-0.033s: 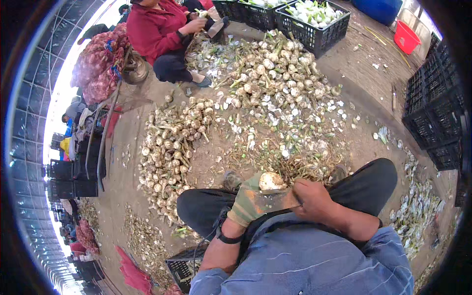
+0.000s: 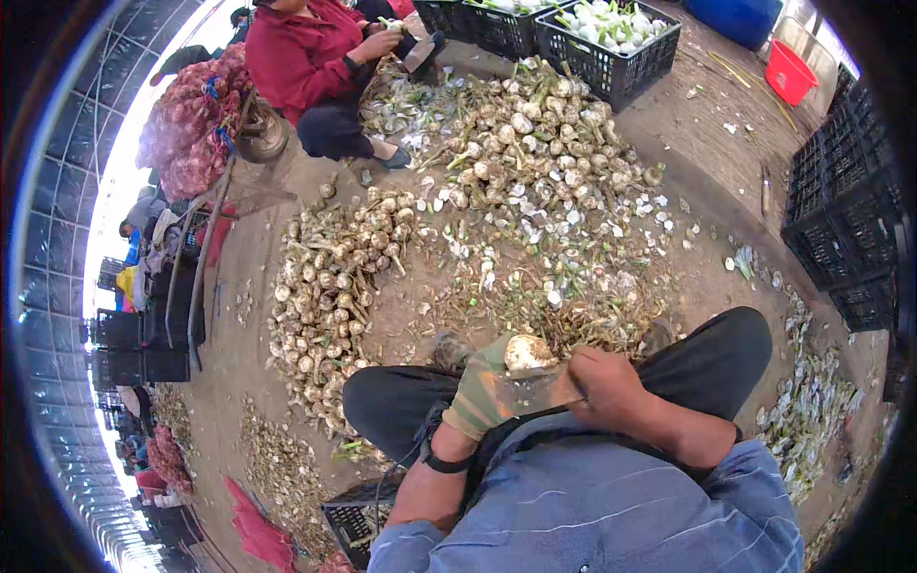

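Floor (image 2: 390, 317) past our grip has bulb heaps (image 2: 535, 143) prob. left; L hand (image 2: 479, 390) pinches part-cleaned bulb (image 2: 527, 353), R hand (image 2: 609, 387) clasps blade (image 2: 537, 392).

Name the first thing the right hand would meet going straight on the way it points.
Likely the garlic bulb in the gloved left hand: the right hand, gripping the knife, points leftward and slightly forward toward it. Depth is unclear, so the left hand itself could come first.
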A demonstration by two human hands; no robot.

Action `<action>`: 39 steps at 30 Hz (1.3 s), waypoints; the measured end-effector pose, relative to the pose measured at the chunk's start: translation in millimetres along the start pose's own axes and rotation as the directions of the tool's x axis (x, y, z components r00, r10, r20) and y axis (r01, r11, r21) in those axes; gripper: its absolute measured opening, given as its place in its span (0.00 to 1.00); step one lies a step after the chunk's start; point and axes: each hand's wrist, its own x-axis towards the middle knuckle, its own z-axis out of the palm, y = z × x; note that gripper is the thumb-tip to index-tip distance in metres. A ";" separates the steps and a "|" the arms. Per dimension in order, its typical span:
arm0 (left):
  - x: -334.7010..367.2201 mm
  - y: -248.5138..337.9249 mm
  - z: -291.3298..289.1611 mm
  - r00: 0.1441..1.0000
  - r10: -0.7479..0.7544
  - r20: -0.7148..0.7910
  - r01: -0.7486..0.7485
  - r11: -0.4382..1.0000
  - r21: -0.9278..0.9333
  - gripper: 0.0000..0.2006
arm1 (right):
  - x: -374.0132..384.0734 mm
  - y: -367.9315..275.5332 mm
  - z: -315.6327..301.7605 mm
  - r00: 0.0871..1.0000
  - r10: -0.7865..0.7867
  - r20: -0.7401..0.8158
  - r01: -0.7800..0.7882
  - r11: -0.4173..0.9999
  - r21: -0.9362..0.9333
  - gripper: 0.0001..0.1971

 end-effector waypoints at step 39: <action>-5.3 -9.8 31.3 0.853 -0.442 -0.277 0.264 0.824 -0.501 0.21 | 51.2 -6.3 12.6 0.934 0.356 -0.025 -0.306 0.836 0.455 0.13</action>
